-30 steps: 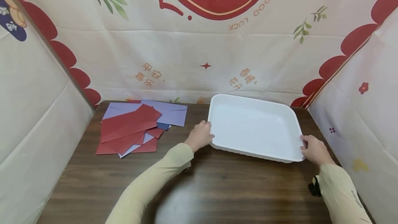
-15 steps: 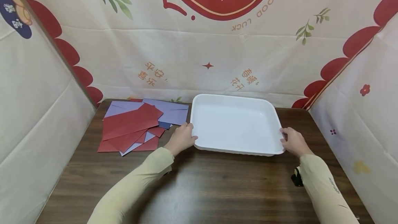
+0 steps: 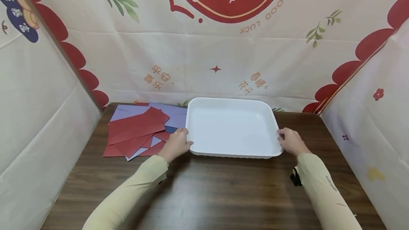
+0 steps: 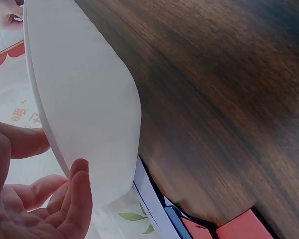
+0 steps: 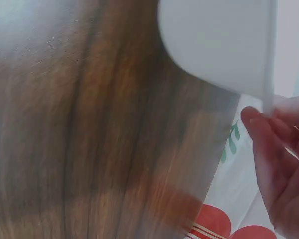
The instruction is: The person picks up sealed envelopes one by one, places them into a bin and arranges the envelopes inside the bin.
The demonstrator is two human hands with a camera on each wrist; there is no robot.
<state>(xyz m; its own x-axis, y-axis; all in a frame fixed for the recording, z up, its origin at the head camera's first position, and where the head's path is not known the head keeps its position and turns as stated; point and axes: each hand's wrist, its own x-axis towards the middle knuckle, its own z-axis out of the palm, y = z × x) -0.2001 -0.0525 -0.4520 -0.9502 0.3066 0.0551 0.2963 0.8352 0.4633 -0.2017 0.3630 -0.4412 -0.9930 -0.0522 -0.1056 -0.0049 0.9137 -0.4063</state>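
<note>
A white rectangular plastic tray (image 3: 231,129) with a rolled rim is held between both hands at the back of the table. My left hand (image 3: 175,145) pinches its left rim; in the left wrist view the thumb is on the inner side and the fingers (image 4: 79,189) press the outer wall. On the right rim, my right hand (image 3: 292,141) pinches near the front corner, thumb and fingertips meeting at the edge in the right wrist view. Just left of the tray lies a loose pile of red envelopes (image 3: 135,127) and purple envelopes (image 3: 174,114), partly overlapped by the tray.
The dark wood-grain table (image 3: 223,194) stretches in front of the tray. A printed cloth backdrop (image 3: 191,52) rises behind, with white cloth walls (image 3: 38,123) on both sides. A small black device (image 3: 295,177) is strapped at the right wrist.
Both hands have carried the tray leftward, up against the envelopes, and it has turned a little straighter to the table. The envelope pile stays in place.
</note>
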